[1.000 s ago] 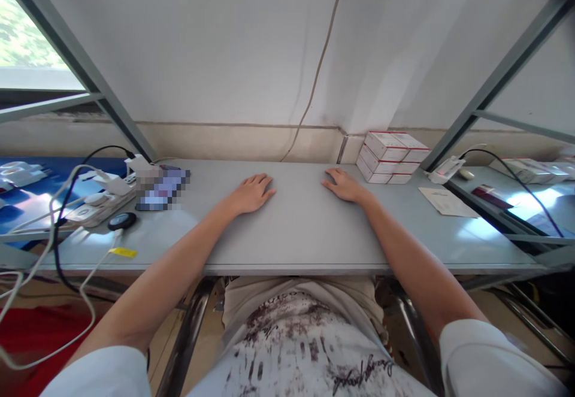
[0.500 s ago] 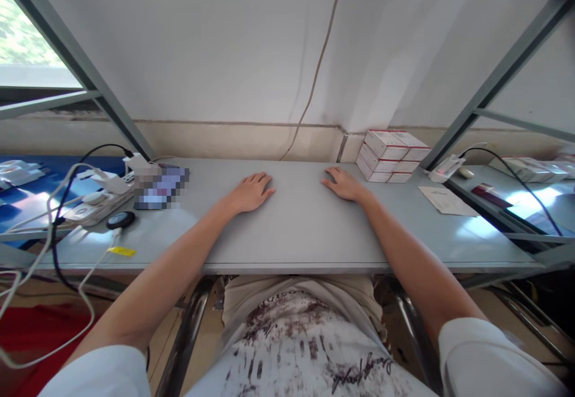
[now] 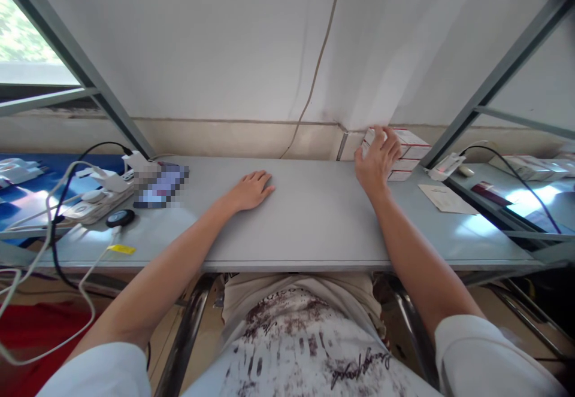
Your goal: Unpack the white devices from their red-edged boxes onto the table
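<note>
My left hand (image 3: 252, 190) lies flat on the grey table (image 3: 296, 229), fingers spread and nothing in it. At the back right, my right hand (image 3: 378, 156) is raised over the left part of a stack of white boxes with red edges (image 3: 411, 148). Its thumb is apart from the fingers, at the left side of the stack, and the fingers curve over the upper boxes. The hand hides much of the boxes' left side, and no box is seen lifted.
A phone (image 3: 162, 186), a power strip with chargers (image 3: 96, 202) and a round black device (image 3: 120, 218) with a white cable lie at the left. A paper sheet (image 3: 447, 199) and a white plug adapter (image 3: 445, 167) are at the right, by the metal frame.
My right hand has left the tabletop and moved right and up to the stack of boxes. My left hand and the boxes have kept their places.
</note>
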Demonstrator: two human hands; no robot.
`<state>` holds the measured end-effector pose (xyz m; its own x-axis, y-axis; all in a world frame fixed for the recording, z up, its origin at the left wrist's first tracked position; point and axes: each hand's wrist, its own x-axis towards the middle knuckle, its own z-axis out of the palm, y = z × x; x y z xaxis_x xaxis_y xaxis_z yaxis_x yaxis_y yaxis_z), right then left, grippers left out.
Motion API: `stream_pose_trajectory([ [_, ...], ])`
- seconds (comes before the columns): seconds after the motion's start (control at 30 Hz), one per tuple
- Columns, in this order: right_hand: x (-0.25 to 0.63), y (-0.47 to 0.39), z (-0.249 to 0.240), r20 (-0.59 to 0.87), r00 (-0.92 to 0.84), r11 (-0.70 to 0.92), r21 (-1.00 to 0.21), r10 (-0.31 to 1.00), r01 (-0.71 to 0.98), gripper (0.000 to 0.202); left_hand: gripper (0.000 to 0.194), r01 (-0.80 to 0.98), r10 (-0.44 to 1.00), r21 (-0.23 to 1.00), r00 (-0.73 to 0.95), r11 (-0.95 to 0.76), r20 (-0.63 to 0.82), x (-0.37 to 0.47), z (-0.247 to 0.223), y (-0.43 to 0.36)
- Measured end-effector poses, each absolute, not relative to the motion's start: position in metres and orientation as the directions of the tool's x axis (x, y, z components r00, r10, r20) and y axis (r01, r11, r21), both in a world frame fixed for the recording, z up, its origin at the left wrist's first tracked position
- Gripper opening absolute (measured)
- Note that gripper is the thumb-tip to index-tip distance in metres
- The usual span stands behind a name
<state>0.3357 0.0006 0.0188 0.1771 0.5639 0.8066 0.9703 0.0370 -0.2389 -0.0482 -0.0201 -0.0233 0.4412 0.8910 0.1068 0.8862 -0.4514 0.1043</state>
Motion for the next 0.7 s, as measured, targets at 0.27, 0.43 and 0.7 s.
stream_pose_trajectory([
  [0.27,0.362,0.02,0.003,0.743,0.344,-0.189,-0.288,0.574,0.939,0.082,0.071,0.888,0.894,0.115,0.436,-0.445,0.101,-0.046,-0.021,-0.022],
  [0.43,0.362,0.021,0.001,0.707,0.344,-0.216,-0.268,0.618,0.939,0.084,0.073,0.891,0.896,0.105,0.434,-0.442,0.092,-0.046,-0.02,-0.023],
  [0.7,0.368,0.025,0.006,0.697,0.475,-0.299,-0.369,0.537,0.88,0.089,0.071,0.888,0.894,0.114,0.436,-0.446,0.107,-0.046,-0.021,-0.022],
])
